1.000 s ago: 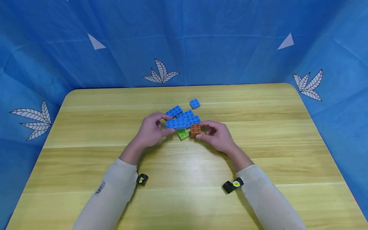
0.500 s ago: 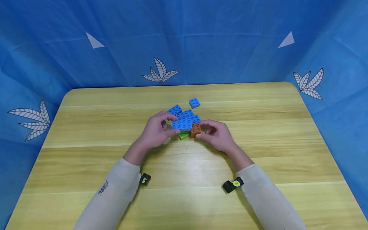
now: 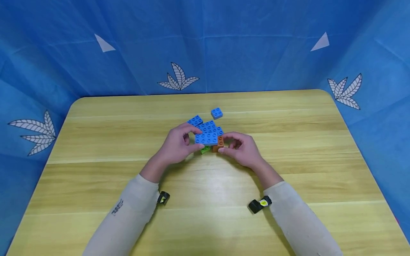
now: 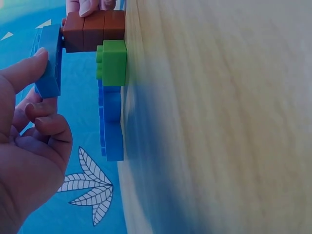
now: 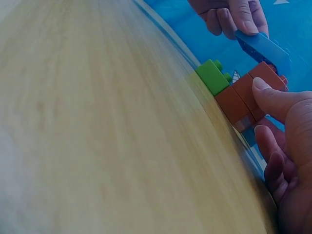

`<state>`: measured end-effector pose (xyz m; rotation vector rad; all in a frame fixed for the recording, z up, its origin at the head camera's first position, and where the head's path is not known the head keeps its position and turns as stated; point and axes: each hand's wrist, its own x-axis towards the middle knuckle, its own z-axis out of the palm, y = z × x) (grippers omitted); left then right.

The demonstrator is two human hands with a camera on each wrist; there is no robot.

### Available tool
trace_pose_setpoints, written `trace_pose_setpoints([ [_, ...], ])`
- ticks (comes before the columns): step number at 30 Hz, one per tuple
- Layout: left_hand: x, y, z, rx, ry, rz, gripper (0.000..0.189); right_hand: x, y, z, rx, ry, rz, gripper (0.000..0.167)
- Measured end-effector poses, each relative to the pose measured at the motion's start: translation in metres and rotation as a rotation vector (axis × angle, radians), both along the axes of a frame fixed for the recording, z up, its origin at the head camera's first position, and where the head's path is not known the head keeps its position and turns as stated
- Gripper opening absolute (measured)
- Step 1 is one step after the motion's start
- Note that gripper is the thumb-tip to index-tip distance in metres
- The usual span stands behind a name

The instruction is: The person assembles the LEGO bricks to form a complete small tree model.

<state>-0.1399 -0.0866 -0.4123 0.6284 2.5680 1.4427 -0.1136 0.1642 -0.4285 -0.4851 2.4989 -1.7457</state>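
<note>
My left hand [image 3: 175, 145] pinches a long blue building brick [image 3: 206, 139] by its left end, thumb in front and a finger behind. The brick's right part overlaps the top of a stack of brown bricks [image 3: 220, 143]. That stack stands upright on the table, three bricks high in the left wrist view. My right hand [image 3: 241, 149] holds the stack between thumb and fingers from the right. In the right wrist view the blue brick's end lies right at the studs of the top brown brick [image 5: 267, 75]. A green brick [image 3: 205, 150], partly hidden, sits beside the stack's base.
Just behind my hands lie several blue bricks on the table: one in the middle [image 3: 208, 125], one to the left [image 3: 195, 120] and one mostly hidden [image 3: 220, 131]. A small square blue brick [image 3: 216, 113] lies farther back. Blue cloth [image 3: 250, 64] hangs beyond the wooden table [image 3: 288, 124].
My left hand has moved right with the long blue brick, which now covers part of the brown stack's top and more of the green brick. My right hand has stayed at the stack.
</note>
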Motion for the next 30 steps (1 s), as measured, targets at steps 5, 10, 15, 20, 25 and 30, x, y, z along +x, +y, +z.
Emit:
trace_pose_setpoints([
  [5, 0.0, 0.001, 0.002, -0.034, -0.004, -0.015, 0.031, -0.001, 0.001, 0.0, -0.01, -0.01, 0.005, 0.036],
  [10, -0.001, 0.001, 0.003, -0.064, -0.014, -0.026, 0.031, 0.0, 0.0, 0.002, -0.054, 0.036, 0.01, 0.042],
  [15, -0.002, 0.002, 0.005, -0.064, -0.007, -0.043, 0.031, 0.001, -0.005, 0.01, -0.116, 0.121, 0.032, 0.042],
  [20, -0.002, 0.002, 0.005, -0.065, -0.002, -0.055, 0.031, 0.0, -0.011, 0.015, -0.1, 0.126, 0.027, 0.037],
  [25, -0.002, 0.002, 0.006, -0.071, 0.002, -0.055, 0.032, 0.0, -0.012, 0.016, -0.086, 0.094, 0.011, 0.032],
  [30, -0.001, 0.002, 0.007, -0.076, 0.013, -0.052, 0.032, -0.002, -0.012, 0.016, -0.078, 0.054, 0.013, 0.03],
])
